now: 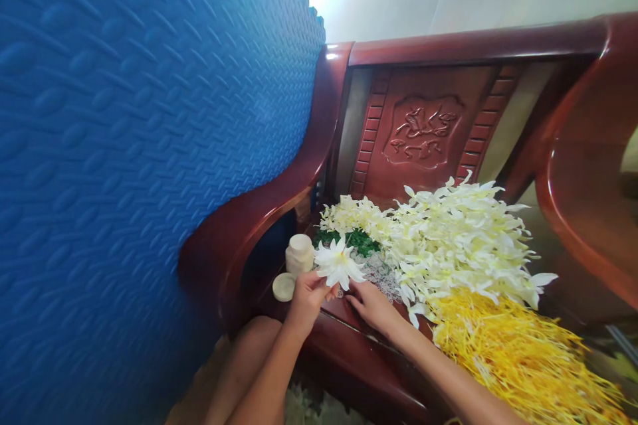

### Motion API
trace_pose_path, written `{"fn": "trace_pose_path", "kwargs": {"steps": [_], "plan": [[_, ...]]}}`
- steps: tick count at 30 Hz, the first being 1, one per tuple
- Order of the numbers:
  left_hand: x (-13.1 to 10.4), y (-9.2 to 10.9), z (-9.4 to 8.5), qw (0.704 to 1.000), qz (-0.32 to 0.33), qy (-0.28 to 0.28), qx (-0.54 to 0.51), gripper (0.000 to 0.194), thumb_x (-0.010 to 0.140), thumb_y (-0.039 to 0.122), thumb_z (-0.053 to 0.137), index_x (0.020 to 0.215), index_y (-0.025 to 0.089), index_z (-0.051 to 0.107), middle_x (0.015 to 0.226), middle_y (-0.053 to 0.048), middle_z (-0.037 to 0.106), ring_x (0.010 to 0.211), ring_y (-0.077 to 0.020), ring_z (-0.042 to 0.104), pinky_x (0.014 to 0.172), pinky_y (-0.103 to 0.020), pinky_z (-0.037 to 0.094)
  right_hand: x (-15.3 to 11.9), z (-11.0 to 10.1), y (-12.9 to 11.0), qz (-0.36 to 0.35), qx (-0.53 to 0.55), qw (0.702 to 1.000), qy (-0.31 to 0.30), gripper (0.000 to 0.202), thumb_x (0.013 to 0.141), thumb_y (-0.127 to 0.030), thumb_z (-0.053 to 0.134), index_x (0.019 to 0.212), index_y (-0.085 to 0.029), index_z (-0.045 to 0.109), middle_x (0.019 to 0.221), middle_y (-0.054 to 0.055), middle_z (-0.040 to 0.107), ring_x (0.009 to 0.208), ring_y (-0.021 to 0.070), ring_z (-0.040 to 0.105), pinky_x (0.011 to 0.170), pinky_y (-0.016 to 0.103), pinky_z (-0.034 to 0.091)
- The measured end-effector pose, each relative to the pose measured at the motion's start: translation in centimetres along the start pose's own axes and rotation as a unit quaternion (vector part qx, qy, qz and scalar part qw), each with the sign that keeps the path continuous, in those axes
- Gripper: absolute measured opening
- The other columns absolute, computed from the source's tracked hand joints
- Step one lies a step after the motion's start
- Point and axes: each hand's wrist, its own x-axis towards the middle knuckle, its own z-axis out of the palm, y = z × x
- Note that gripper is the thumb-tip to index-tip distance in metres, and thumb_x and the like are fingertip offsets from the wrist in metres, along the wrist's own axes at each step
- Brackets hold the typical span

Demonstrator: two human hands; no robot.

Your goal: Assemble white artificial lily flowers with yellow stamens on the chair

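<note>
A white flower [339, 264] with a yellowish centre is held up by my left hand [310, 293], whose fingers are pinched just beneath its petals. My right hand [369, 304] is close by on the right, over the seat edge, near small clear rings [381, 273]; its fingertips are partly hidden and I cannot make out whether they hold anything. Behind the flower lie small green pieces [363, 243]. A white jar [300, 254] stands left of the flower, with a round white lid [284, 287] in front of it.
White petals [456, 239] are heaped on the right of the wooden chair [343, 339], with yellow strands [518, 358] in front of them. A blue textured mat [149, 146] stands upright along the left. More pale petals [319, 408] lie below the seat.
</note>
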Motion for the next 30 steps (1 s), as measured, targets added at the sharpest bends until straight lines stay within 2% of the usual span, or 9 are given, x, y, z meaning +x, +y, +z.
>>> {"fn": "trace_pose_path", "kwargs": {"steps": [4, 8, 16, 25, 30], "plan": [[0.0, 0.1, 0.0, 1.000, 0.000, -0.004, -0.016, 0.039, 0.083, 0.039, 0.061, 0.055, 0.013, 0.058, 0.053, 0.000, 0.049, 0.053, -0.0090, 0.039, 0.055, -0.024, 0.030, 0.4, 1.0, 1.2, 0.040, 0.037, 0.997, 0.046, 0.011, 0.083, -0.021, 0.053, 0.092, -0.018, 0.057, 0.093, 0.008, 0.063, 0.086, 0.0223, 0.058, 0.080, 0.033, 0.045], [0.0, -0.1, 0.0, 1.000, 0.000, -0.001, -0.024, 0.039, 0.083, 0.040, 0.062, 0.056, 0.012, 0.060, 0.055, 0.000, 0.051, 0.053, -0.0089, 0.040, 0.054, -0.024, 0.029, 0.6, 1.6, 1.9, 0.095, 0.062, 0.989, 0.096, 0.018, 0.079, -0.025, 0.057, 0.096, -0.018, 0.056, 0.085, 0.005, 0.062, 0.074, 0.0203, 0.057, 0.070, 0.032, 0.045], [0.0, 0.1, 0.2, 1.000, 0.008, -0.007, -0.029, 0.041, 0.083, 0.042, 0.063, 0.055, 0.012, 0.059, 0.054, 0.000, 0.050, 0.053, -0.0085, 0.039, 0.054, -0.024, 0.029, 1.3, 1.6, 1.9, 0.078, 0.046, 0.992, 0.090, 0.014, 0.081, -0.022, 0.052, 0.090, -0.019, 0.062, 0.095, 0.008, 0.065, 0.092, 0.0238, 0.058, 0.084, 0.034, 0.042], [0.0, -0.4, 0.1, 1.000, 0.010, -0.012, -0.023, 0.041, 0.084, 0.043, 0.062, 0.056, 0.013, 0.060, 0.055, -0.001, 0.051, 0.052, -0.0087, 0.040, 0.053, -0.024, 0.029, 0.6, 0.9, 1.3, 0.066, -0.004, 0.995, 0.080, 0.006, 0.082, -0.024, 0.050, 0.079, -0.021, 0.054, 0.085, 0.005, 0.059, 0.080, 0.0211, 0.055, 0.075, 0.032, 0.041], [0.0, -0.1, 0.1, 1.000, 0.012, -0.013, -0.025, 0.042, 0.083, 0.043, 0.062, 0.055, 0.013, 0.058, 0.054, 0.000, 0.050, 0.052, -0.0085, 0.039, 0.053, -0.024, 0.029, 0.9, 0.9, 1.6, 0.059, 0.027, 0.996, 0.062, 0.005, 0.080, -0.024, 0.052, 0.077, -0.020, 0.053, 0.085, 0.004, 0.059, 0.080, 0.0197, 0.055, 0.074, 0.030, 0.041]]}}
